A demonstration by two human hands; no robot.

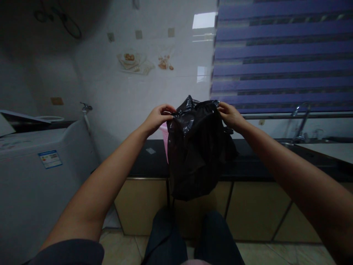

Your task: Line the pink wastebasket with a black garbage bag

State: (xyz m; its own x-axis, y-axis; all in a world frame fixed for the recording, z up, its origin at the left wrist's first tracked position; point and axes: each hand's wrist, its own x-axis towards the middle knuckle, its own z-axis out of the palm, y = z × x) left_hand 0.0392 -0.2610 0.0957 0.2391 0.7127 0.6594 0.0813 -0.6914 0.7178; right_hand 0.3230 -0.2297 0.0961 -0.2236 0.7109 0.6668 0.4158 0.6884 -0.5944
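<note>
A black plastic bag (pixel 195 154) hangs in front of me, its top edge stretched between my two hands. My left hand (pixel 160 117) pinches the bag's rim at its upper left corner. At the upper right corner my right hand (pixel 229 115) grips the same rim between thumb and fingers. Behind the bag, to its left, a strip of a pink basket (pixel 164 138) with small holes shows; the bag hides most of it. The lower part of the bag droops over the front edge of the dark counter (pixel 146 162).
A white washing machine (pixel 74 147) stands at the left, near a wall tap (pixel 86 107). A sink faucet (pixel 302 121) rises at the right, with a pale board (pixel 328 150) beside it. Yellowish cabinet doors (pixel 256 206) are below the counter; a purple striped blind (pixel 281 55) covers the window.
</note>
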